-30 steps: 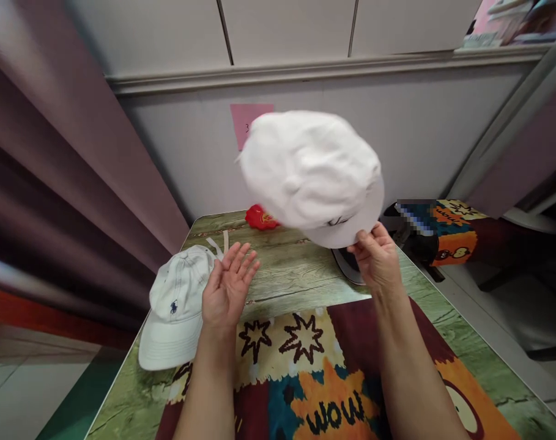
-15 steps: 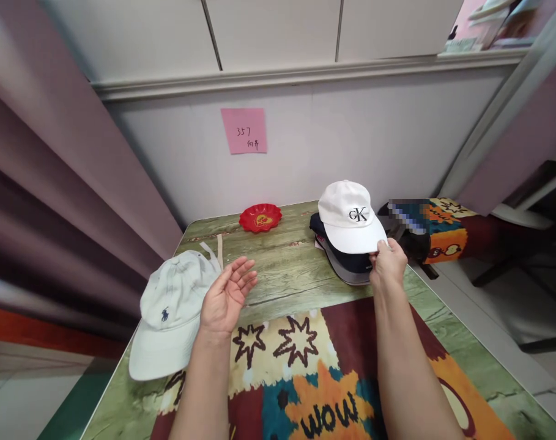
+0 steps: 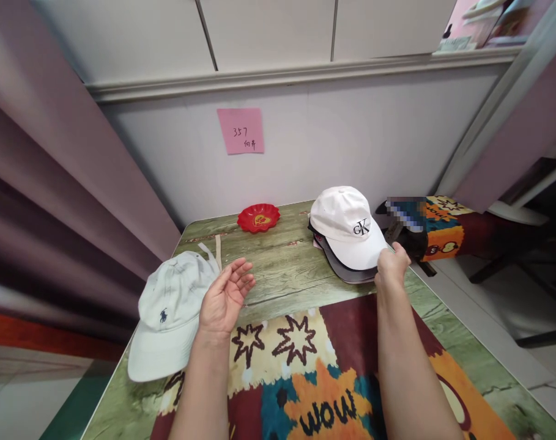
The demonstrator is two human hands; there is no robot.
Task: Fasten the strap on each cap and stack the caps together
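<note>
A white baseball cap (image 3: 344,214) with black letters sits on top of a stack at the table's back right. Under it the grey brim (image 3: 351,272) of another cap sticks out. My right hand (image 3: 392,266) is closed at the right edge of the white cap's brim; its fingers are partly hidden. My left hand (image 3: 226,296) is open, palm turned inward, with nothing in it. Beside and partly behind my left forearm lies a pale grey-green baseball cap (image 3: 167,311) with a small dark emblem, its brim toward me.
A red scalloped dish (image 3: 258,219) stands near the wall. The wooden-patterned table (image 3: 278,269) carries a colourful cloth (image 3: 300,373) at the front. A pink note (image 3: 241,131) is stuck on the wall. Purple curtains hang on the left. A cloth-covered surface (image 3: 443,241) stands off to the right.
The white cap has come down onto the stack and tilted, now covering most of the dark cap below. My right hand has shifted slightly down and right. My left hand has hardly moved.
</note>
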